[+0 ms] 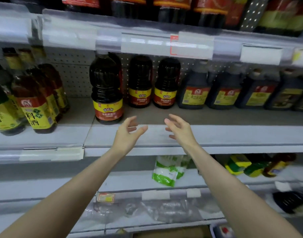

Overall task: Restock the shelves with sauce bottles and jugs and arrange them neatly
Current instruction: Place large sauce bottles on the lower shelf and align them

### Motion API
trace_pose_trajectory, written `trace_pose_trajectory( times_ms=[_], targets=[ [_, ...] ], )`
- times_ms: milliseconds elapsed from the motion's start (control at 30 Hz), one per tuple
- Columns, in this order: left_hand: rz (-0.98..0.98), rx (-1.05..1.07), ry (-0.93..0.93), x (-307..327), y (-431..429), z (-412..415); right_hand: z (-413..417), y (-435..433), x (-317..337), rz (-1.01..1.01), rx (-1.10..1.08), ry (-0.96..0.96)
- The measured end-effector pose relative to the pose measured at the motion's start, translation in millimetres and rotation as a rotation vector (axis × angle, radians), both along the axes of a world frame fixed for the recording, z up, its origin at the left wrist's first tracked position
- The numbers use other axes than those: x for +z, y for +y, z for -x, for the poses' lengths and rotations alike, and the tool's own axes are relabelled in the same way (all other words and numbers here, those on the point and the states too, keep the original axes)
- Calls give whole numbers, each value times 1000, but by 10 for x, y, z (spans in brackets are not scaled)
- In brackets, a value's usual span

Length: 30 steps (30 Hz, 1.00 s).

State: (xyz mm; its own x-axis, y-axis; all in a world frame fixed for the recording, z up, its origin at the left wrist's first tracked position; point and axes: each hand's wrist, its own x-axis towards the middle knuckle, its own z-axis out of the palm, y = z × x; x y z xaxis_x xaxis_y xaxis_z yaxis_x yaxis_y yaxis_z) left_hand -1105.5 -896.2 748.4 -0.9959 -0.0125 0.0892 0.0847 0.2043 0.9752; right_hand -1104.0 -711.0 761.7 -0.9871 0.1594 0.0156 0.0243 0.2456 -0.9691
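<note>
The middle shelf (233,133) runs the full width of the view, a grey board with a pegboard back (73,74) behind it. At three o'clock from the frame's centre stands a row of dark jugs (194,90) with handles and red-and-yellow labels, side by side along the back of the board. At nine o'clock a cluster of yellow-labelled bottles (33,103) crowds the left section, reaching its front edge.

Between these groups stand three tall dark bottles with red and yellow labels. The front sauce bottle (107,93) stands upright near the shelf's front, at eleven o'clock from the hands. The two matching bottles (140,83) stand further back at twelve o'clock, just beside each other (the labels are too blurred to read).

Both bare forearms reach up from six o'clock. The left hand (128,133) and the right hand (179,129) hover over the bare front strip of the shelf, palms facing one another with a gap between them — fingers spread and loosely curved, gripping nothing and touching no bottle.

One shelf down, at five o'clock from the hands, lies a green-and-white bag (166,170). At twelve o'clock, on the rail above the bottles, sits a red-edged price tag (174,44).
</note>
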Motion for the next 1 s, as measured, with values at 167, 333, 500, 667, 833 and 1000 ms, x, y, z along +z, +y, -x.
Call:
trace_pose_trajectory(
  times_ms=[167,333,500,667,833,1000],
  targets=[
    [-45,-22,-42,-145,763,-450,-459,800,-143,14,-14,-44],
    [-74,-24,-78,-439,1589,-918,-933,1612,-430,20,23,-59],
    [-87,-18,-226,-1153,2291,-1312,-1272,2318,-1145,16,48,-190],
    [-47,-17,-400,-1950,2654,-1509,-1541,2729,-2043,40,19,-319],
    [18,-49,-588,-2994,2858,-1766,-1884,2899,-3220,87,-9,-533],
    [35,-23,-712,-4018,2969,-2018,-2185,2975,-4360,135,-118,-711]
  ],
)
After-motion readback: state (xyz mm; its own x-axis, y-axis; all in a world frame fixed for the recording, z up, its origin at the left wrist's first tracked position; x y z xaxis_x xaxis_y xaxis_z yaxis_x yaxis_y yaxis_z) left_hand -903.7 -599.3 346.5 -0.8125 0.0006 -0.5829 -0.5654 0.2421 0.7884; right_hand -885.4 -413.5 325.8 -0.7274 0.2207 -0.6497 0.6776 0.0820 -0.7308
